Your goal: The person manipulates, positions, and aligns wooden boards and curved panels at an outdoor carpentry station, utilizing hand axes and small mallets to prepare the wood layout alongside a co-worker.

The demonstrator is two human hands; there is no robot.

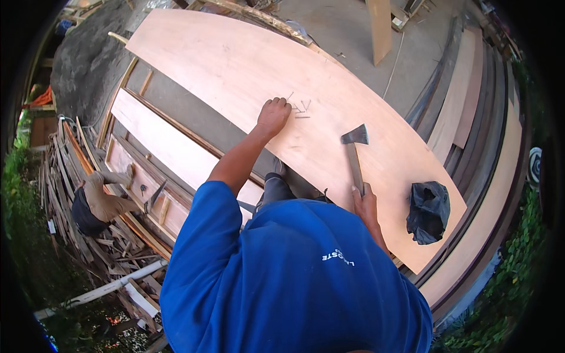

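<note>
My left hand [275, 116] is closed in a pinch over a long sheet of plywood [235, 76], with a thin nail [291, 94] poking out at its fingertips. Several loose nails [302, 109] lie on the sheet just right of those fingers. My right hand [366, 203] grips the wooden handle of a hatchet [355, 136], whose dark metal head rests on or just above the plywood. To the right of that hand, a crumpled black plastic bag [428, 212] sits near the sheet's end.
At left, another person [106, 197] bends over a wooden frame [126, 159] beside a handsaw [156, 195]. Scrap wood [70, 200] is heaped behind that person, near a mound of dark sand [88, 76]. Long boards [456, 94] are stacked along the right. A panel [379, 32] stands upright at the back.
</note>
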